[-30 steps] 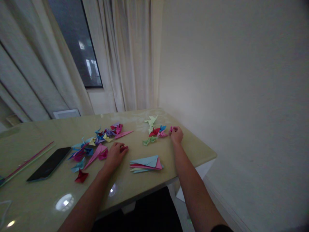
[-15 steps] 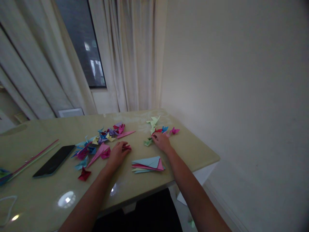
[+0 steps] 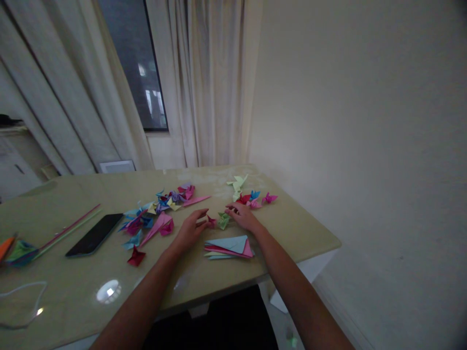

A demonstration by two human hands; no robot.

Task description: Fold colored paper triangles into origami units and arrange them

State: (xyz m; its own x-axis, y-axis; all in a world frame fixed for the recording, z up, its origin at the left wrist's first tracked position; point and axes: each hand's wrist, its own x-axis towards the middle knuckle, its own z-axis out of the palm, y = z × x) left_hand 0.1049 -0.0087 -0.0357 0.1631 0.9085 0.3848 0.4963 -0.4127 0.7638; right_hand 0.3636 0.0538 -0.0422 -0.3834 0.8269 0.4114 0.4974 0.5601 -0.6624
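My left hand [image 3: 191,227] lies low over the table, thumb and fingers apart. At its fingertips is a small pinkish-red folded paper piece [image 3: 211,222], which I cannot see gripped. Just right of that piece stands a green origami piece [image 3: 223,220]. My right hand [image 3: 241,215] hovers close by with its fingers loosely spread, tips near the green piece's upper right side. Behind the right hand are a red origami piece [image 3: 243,199], a light pink one [image 3: 254,203], a blue one [image 3: 254,194], a magenta one [image 3: 269,198] and pale green ones [image 3: 238,183].
A stack of folded paper [image 3: 229,246] lies nearer the table edge. Several colourful origami pieces [image 3: 160,224] are heaped to the left, with a dark red one [image 3: 136,256] in front. Further left are a phone [image 3: 95,235], thin sticks [image 3: 69,229] and a white cable [image 3: 38,304].
My left hand has moved right with the pinkish-red piece, which now sits beside the green one. The green piece has shifted slightly left and nearer. The view has turned a little left.
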